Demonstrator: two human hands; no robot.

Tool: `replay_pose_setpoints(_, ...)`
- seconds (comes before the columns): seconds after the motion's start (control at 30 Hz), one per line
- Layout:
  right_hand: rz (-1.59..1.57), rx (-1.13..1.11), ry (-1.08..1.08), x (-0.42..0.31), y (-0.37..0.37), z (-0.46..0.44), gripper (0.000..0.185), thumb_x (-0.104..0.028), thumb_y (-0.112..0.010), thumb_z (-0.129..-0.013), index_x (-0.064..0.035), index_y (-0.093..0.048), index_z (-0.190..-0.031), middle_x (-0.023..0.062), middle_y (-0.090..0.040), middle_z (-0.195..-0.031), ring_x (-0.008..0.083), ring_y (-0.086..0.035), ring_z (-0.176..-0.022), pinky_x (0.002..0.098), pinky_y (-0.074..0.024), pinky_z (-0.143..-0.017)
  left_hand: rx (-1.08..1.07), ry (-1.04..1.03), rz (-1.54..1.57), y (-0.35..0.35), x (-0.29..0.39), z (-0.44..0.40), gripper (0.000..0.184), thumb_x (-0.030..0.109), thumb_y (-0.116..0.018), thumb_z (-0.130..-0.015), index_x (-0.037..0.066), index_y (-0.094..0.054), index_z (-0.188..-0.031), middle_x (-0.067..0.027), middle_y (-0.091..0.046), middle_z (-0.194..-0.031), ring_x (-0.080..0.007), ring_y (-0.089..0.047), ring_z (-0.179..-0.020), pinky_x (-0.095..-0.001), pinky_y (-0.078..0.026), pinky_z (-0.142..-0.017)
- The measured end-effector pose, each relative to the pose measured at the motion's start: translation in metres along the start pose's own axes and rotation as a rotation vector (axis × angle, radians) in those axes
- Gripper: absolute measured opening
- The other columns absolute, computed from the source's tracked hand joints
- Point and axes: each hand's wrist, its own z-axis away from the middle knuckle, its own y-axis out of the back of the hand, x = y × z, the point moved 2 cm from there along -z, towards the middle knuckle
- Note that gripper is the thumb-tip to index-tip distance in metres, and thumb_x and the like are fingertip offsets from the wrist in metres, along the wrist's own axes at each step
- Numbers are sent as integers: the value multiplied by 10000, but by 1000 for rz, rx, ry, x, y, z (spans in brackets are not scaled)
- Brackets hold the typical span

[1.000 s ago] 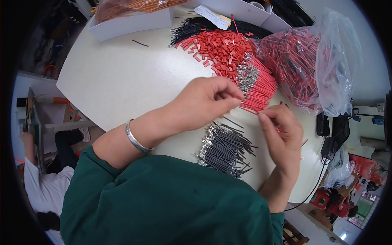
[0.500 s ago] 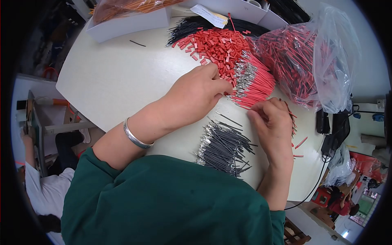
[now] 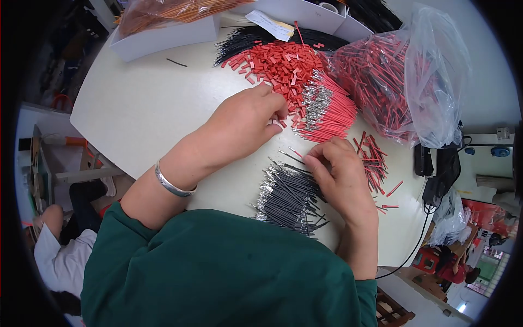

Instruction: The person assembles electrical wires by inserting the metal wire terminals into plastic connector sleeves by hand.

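My left hand (image 3: 248,121), with a silver bangle at the wrist, has its thumb and fingers pinched around a small red plastic housing (image 3: 282,123). Just beyond it spreads a heap of the same red housings (image 3: 280,62). My right hand (image 3: 343,173) pinches a short red wire (image 3: 296,153), whose metal terminal points toward my left hand. A bundle of red wires with crimped metal terminals (image 3: 329,109) lies above my right hand. Below the fingers rests a pile of short black wires with terminals (image 3: 286,196).
Red and black wire pieces (image 3: 373,163) lie right of my right hand. A clear plastic bag (image 3: 381,82) of red and black wires stands at the back right. A white box (image 3: 169,42) sits back left, near long black wires (image 3: 245,38). Other people sit farther off.
My right hand has come away from the red wire bundle, down and left, with a red wire now showing in its fingers. My left hand has drawn back slightly left from the bundle.
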Motion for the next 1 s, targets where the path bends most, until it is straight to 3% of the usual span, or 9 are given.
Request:
replay_pose_setpoints(0.1,-51,-30,-84,0,-3,1,136,-80,-776,-834,8,-682,-878,147,-624,-884,358,-592,-915,445,-476,-799,-7,37,6,6,-1,0,215,57,-768,-826,17,-649,-1002,-108,-634,-940,-238,-665,-837,-353,-558,-765)
replay_pose_setpoints(0.43,-36,-63,68,5,-4,-1,135,-42,-752,-843,16,-635,-877,144,-608,-845,345,-581,-870,430,-470,-788,-72,143,-34,14,-6,2,248,113,-793,-803,12,-648,-978,-127,-666,-928,-268,-672,-850,-379,-553,-775)
replay_pose_setpoints(0.63,-252,-34,-176,2,4,1,116,-54,-723,-912,23,-663,-974,134,-674,-887,218,-640,-775,338,-508,-712,-7,136,-147,4,-2,3,263,188,-816,-798,27,-673,-949,-125,-674,-921,-271,-680,-843,-384,-550,-753)
replay_pose_setpoints(0.77,-287,-21,-148,4,1,1,125,-62,-724,-921,21,-682,-1004,107,-687,-902,164,-627,-758,309,-509,-701,-34,165,-157,1,0,0,238,204,-803,-812,24,-686,-915,-122,-678,-895,-271,-684,-815,-383,-556,-749)
replay_pose_setpoints(0.87,-270,-12,-120,5,3,2,111,-56,-722,-920,24,-685,-987,89,-676,-882,151,-609,-744,300,-501,-685,-8,187,-108,4,1,0,183,149,-779,-822,12,-682,-894,-118,-681,-883,-238,-683,-775,-351,-563,-741)
replay_pose_setpoints(1.0,-306,69,-59,2,5,0,93,-48,-724,-913,26,-680,-947,78,-644,-841,151,-586,-721,291,-483,-666,-40,236,257,3,2,-3,127,85,-725,-889,-3,-687,-973,-72,-700,-888,-156,-672,-750,-289,-559,-724)
